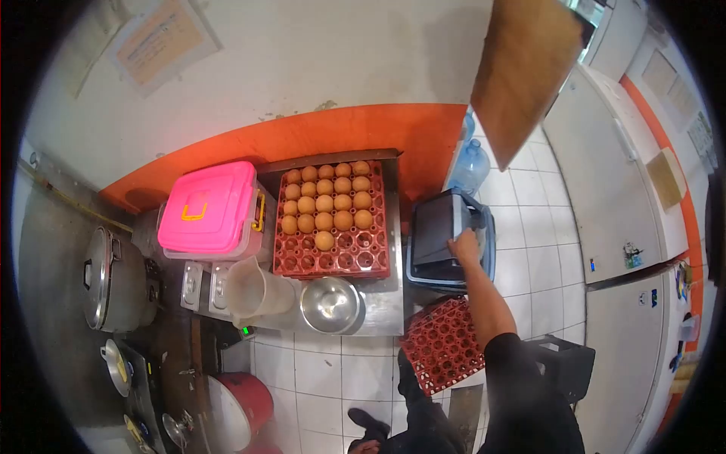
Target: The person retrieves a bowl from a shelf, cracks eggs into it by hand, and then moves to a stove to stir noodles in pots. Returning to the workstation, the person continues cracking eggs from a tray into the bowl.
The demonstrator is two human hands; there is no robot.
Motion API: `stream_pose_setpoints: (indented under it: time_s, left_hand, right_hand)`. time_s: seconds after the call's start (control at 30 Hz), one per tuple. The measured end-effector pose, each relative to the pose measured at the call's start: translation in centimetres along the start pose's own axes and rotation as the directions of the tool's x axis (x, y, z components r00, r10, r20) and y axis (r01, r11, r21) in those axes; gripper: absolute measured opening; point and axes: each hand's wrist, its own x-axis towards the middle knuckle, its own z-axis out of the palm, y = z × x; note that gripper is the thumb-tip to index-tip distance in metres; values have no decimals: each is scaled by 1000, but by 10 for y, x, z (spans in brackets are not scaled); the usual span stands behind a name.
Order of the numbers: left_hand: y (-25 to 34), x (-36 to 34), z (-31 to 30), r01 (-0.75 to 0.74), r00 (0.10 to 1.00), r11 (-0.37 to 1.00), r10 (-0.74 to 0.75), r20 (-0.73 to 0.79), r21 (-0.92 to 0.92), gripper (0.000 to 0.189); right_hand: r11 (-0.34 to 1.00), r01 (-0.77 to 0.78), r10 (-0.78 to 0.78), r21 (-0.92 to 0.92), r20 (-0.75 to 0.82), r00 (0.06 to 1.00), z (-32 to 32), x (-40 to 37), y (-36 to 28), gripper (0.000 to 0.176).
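Observation:
My right hand [465,246] reaches out to a dark bin with a grey-blue rim [425,274]. It touches the edge of the bin's tilted dark lid [439,227], and its fingertips are hidden at the opening. Only a small part of my left hand [366,448] shows at the bottom edge, low by my legs, its fingers mostly cut off. Brown eggs [324,203] fill the upper rows of a red egg tray [299,263] on the steel table [382,318]. In front of that tray sits a shiny metal bowl [330,304].
A pink-lidded box [208,208] and a cloudy plastic jug [259,291] share the table. Below the bin lies another red egg tray [444,344], with a black crate [563,367] beside it. Water bottles [470,166] stand behind the bin. A large pot [113,280] is at left.

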Motion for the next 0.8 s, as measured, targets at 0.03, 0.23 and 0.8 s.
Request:
stream_pose_setpoints:
  time_s: [0.03, 0.23, 0.8]
  left_hand:
    - [-32, -3, -3, -101, 994, 994, 103, -49, 41, 29]
    - [29, 8, -47, 128, 991, 970, -118, -62, 208, 35]
    - [93, 276, -136, -182, 936, 965, 111, -334, -190, 38]
  right_hand:
    - [1000, -7, 8, -11, 70, 998, 19, -9, 22, 66]
    - [993, 93, -80, -72, 160, 984, -26, -35, 60, 59]
    - [967, -255, 255, -3, 53, 966, -111, -421, 122, 34]
